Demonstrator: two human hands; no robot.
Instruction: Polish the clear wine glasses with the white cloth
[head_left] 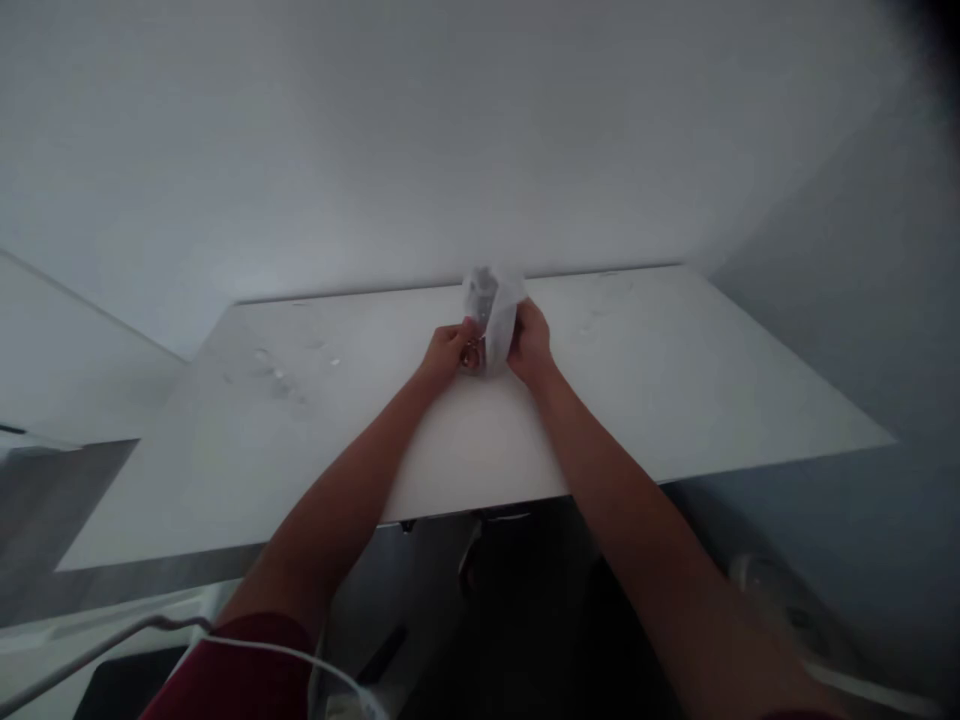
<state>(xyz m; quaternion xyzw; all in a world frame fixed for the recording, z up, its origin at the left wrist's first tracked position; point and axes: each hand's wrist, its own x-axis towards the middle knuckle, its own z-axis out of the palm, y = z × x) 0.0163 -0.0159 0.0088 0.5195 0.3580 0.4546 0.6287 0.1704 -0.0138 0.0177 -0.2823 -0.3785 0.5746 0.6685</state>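
Observation:
A translucent whitish plastic bag (501,318) is held up over the middle of a white table (480,450). My left hand (448,348) is closed on its left side, thumb pointing up along the plastic. On the right, my right hand (531,340) grips the bag's other side, its fingertips partly hidden behind the plastic. Some greyish shapes show through the upper part of the bag, too blurred to name. The bag's lower end is close to the tabletop; I cannot tell whether it touches.
Behind the table's far edge rises a pale wall (480,140). Shiny marks (279,374) lie on the tabletop at left. A white cable (289,652) crosses my left sleeve (240,670). Below the front edge it is dark, and a blurred pale object (761,578) stands at lower right.

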